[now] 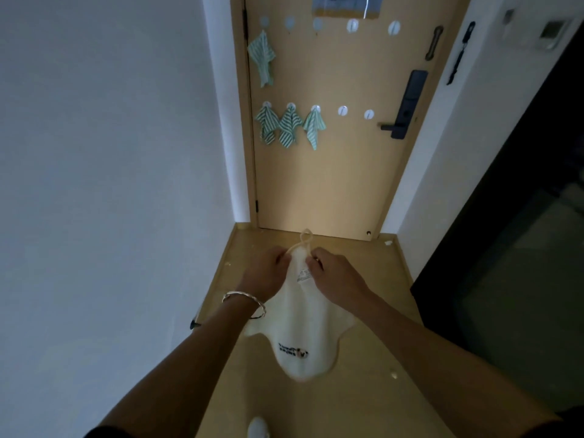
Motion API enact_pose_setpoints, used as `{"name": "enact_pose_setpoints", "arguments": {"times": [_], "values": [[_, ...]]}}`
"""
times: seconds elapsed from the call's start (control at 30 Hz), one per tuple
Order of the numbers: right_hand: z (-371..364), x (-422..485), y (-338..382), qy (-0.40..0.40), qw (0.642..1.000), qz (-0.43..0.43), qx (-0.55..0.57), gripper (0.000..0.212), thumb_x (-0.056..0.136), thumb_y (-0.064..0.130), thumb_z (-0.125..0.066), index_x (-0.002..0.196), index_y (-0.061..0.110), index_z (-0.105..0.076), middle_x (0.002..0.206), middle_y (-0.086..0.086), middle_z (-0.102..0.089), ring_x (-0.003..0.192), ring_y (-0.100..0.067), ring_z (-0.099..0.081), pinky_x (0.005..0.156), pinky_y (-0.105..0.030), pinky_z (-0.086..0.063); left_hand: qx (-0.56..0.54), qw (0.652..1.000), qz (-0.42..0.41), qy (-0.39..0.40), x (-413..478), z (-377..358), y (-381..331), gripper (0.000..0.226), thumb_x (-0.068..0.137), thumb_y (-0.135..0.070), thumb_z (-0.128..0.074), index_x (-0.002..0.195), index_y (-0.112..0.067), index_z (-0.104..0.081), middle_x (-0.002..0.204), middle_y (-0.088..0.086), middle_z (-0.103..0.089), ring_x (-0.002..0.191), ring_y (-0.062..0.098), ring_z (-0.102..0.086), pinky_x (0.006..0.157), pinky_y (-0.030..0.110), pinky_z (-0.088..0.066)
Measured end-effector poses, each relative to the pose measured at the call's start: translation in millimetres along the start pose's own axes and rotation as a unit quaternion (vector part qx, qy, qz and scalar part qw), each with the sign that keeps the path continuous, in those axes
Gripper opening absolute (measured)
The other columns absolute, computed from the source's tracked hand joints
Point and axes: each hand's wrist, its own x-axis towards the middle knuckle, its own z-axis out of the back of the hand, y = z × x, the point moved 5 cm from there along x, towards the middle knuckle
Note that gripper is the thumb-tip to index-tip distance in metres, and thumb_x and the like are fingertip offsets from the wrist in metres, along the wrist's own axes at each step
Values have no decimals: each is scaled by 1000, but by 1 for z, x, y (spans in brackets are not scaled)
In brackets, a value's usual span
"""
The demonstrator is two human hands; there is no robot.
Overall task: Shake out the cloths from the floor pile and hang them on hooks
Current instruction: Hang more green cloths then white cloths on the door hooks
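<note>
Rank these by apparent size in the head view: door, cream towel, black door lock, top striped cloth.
1. door
2. cream towel, though nearest the camera
3. black door lock and top striped cloth look about alike, so they are not ranked.

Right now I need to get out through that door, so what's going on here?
A person faces the door holding up a cream cloth, left hand and right hand pinching its top beside the hanging loop. Four green-striped cloths already hang on the door's hooks: one in the upper row, three in the lower. Two lower hooks are free.
</note>
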Motion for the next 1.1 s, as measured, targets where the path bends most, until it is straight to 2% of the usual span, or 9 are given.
{"name": "enact_pose_setpoints", "arguments": {"times": [0.1,0.27,0.33,0.43,0.57,0.7,0.87,0.97,1.1], "values": [[9,48,-11,-19,999,-26,-15,25,101,30,-38,83,16,-48,75,-7,-59,70,-26,-56,61,-34,-40,-22,999,-9,30,59,-8,6,25,99,-19,-40,85,-11,-58,68,-5,-51,63,11,-47,51,13,-33],[24,123,-23,-37,998,-55,-22,29,102,30,-37,89,11,-54,82,-9,-65,77,-26,-61,71,-40,-48,-7,997,-60,49,146,-6,5,28,99,-21,-39,79,-12,-57,61,-10,-43,59,9,-42,52,17,-27],[30,145,-27,-45,997,-65,-25,29,102,30,-36,93,10,-56,86,-9,-66,80,-24,-61,74,-39,-48,5,996,-76,52,175,-4,2,29,100,-21,-39,88,-7,-62,67,-6,-51,62,10,-44,54,21,-27],[38,172,-40,-44,996,-75,-38,27,102,31,-36,88,15,-52,84,-7,-65,78,-23,-60,72,-37,-47,-6,993,-85,81,212,-14,-3,30,99,-21,-39,96,-5,-63,87,7,-63,75,17,-50,65,27,-34],[53,209,-64,-56,994,-83,-33,28,103,31,-35,83,16,-48,73,-1,-57,70,-21,-58,66,-36,-44,11,991,-93,94,258,-34,-10,28,100,-22,-38,92,-8,-61,79,0,-55,72,16,-48,60,25,-33],[62,254,-91,-53,995,-85,-26,29,103,31,-36,83,14,-49,75,-4,-59,72,-24,-59,67,-38,-45,22,990,-95,100,307,-50,-17,28,99,-21,-38,82,-9,-57,68,-4,-50,67,17,-47,52,20,-28],[78,330,-123,-55,997,-59,-16,32,103,32,-35,95,9,-55,85,-12,-66,78,-28,-61,69,-38,-46,35,993,-82,72,383,-65,-29,28,99,-20,-40,89,-3,-61,77,3,-55,71,18,-48,53,25,-27],[99,380,-143,-48,998,-37,2,32,102,33,-35,96,9,-56,84,-13,-65,77,-29,-62,70,-40,-48,39,996,-60,56,433,-78,-39,29,99,-21,-40,92,-3,-62,85,8,-61,75,18,-51,59,25,-26],[134,439,-169,-30,999,-17,6,29,102,32,-36,98,10,-55,79,-11,-62,73,-28,-59,65,-37,-45,54,996,-38,52,494,-93,-54,29,100,-23,-39,98,-6,-63,95,11,-64,85,25,-56,66,27,-31]]}}
